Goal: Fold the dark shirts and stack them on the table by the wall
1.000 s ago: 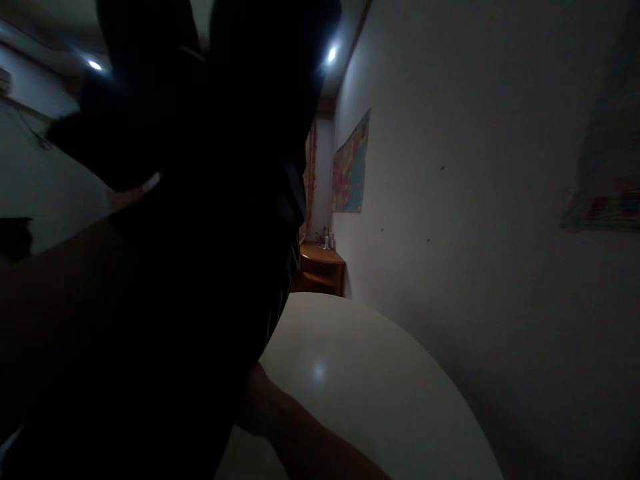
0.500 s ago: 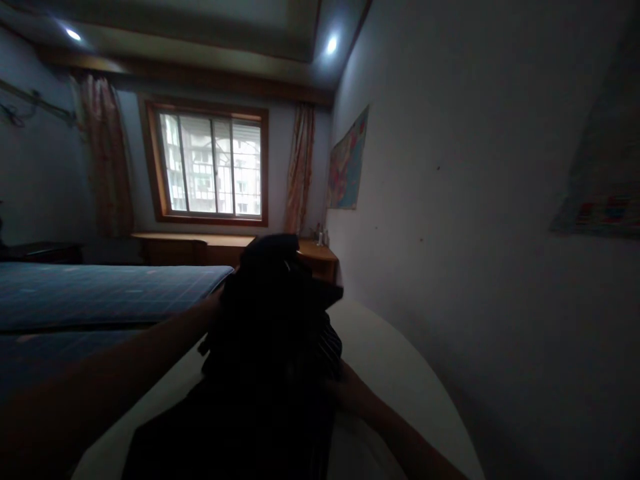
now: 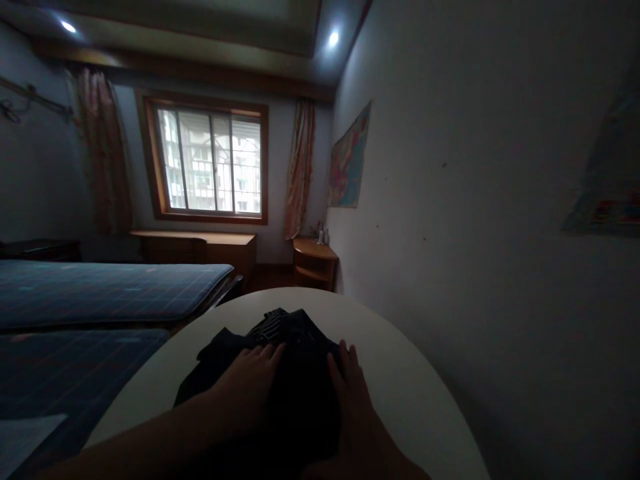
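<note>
A black garment (image 3: pixel 305 380) lies bunched on the round white table (image 3: pixel 400 360), with a striped patch showing at its far edge. It is too dark to tell what kind of garment it is. My left hand (image 3: pixel 253 377) rests on the garment's left part, fingers stretched forward. On the right edge of the cloth lies my right hand (image 3: pixel 353 383), its fingers extended and a little apart. Neither hand grips the cloth. The near part of the garment blends into shadow between my forearms.
Left of the table is a bed with a blue checked mattress (image 3: pixel 115 287). A pale sheet (image 3: pixel 30 440) lies at lower left. Beyond stand a wooden desk (image 3: pixel 225 247) and a corner shelf (image 3: pixel 315 250), below a window (image 3: pixel 210 160). A white wall (image 3: pixel 475 267) runs along the right.
The garment, held up in a tall heap before, has come down flatter onto the table. My left hand has come out from behind it, and both hands now rest on top.
</note>
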Demonstrator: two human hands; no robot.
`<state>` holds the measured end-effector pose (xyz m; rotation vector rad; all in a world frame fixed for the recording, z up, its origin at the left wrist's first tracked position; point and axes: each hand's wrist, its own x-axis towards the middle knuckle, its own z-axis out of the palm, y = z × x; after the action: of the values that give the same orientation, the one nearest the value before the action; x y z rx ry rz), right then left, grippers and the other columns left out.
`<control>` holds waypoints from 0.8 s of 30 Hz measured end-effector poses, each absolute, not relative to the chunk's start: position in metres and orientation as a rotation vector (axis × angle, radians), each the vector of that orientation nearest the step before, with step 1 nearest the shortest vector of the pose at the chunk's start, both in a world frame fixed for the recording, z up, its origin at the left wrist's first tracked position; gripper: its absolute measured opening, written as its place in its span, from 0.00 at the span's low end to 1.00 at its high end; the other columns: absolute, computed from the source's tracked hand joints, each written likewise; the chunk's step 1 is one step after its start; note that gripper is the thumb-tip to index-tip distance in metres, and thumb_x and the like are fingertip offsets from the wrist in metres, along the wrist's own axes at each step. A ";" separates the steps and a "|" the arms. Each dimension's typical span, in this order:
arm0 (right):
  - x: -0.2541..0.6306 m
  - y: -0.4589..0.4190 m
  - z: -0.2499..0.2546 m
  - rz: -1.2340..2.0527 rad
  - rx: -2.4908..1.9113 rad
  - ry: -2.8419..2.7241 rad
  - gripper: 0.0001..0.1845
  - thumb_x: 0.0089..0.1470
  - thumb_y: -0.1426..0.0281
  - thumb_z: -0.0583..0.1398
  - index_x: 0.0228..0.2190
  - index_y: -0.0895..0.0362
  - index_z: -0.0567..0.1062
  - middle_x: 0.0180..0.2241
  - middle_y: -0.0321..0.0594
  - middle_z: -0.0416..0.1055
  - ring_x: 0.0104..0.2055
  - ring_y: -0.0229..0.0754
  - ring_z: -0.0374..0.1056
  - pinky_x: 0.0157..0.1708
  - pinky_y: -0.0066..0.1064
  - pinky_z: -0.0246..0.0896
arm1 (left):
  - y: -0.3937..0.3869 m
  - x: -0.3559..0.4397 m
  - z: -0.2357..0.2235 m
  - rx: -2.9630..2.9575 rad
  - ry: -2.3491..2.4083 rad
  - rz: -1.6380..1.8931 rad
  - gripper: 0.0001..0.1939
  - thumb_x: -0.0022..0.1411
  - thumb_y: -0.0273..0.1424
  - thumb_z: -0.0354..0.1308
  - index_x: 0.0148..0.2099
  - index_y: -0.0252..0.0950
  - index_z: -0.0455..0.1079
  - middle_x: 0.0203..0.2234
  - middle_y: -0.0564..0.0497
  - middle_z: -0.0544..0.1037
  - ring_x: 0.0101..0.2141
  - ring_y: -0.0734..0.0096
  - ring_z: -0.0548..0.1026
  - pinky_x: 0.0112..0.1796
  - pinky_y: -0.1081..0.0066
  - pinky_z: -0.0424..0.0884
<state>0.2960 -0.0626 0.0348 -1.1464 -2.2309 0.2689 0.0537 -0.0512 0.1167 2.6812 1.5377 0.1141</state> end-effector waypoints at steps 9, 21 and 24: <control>0.287 -0.069 0.032 0.410 -1.161 -2.349 0.55 0.40 0.50 0.68 0.65 0.52 0.57 0.62 0.55 0.59 0.65 0.65 0.53 0.63 0.58 0.46 | -0.090 0.033 0.134 2.687 1.187 -0.053 0.59 0.47 0.49 0.65 0.73 0.38 0.40 0.70 0.38 0.45 0.67 0.38 0.46 0.63 0.42 0.46; 0.287 -0.056 -0.077 0.138 -1.213 -2.292 0.46 0.60 0.64 0.60 0.69 0.44 0.39 0.69 0.51 0.43 0.68 0.66 0.43 0.59 0.61 0.56 | 0.037 -0.022 0.096 2.279 1.509 0.329 0.49 0.58 0.63 0.49 0.72 0.41 0.46 0.70 0.42 0.47 0.67 0.45 0.49 0.64 0.51 0.48; 0.285 -0.068 -0.077 -0.028 -1.152 -2.256 0.48 0.61 0.71 0.59 0.68 0.43 0.34 0.69 0.50 0.45 0.69 0.63 0.42 0.59 0.59 0.57 | 0.058 0.001 0.068 2.138 1.288 0.319 0.47 0.56 0.59 0.56 0.69 0.36 0.56 0.66 0.40 0.59 0.64 0.44 0.57 0.62 0.55 0.53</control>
<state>0.2848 -0.0677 -0.0768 -1.1524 -2.2556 -0.0285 0.0006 0.0578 0.0685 2.1379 1.2885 0.3191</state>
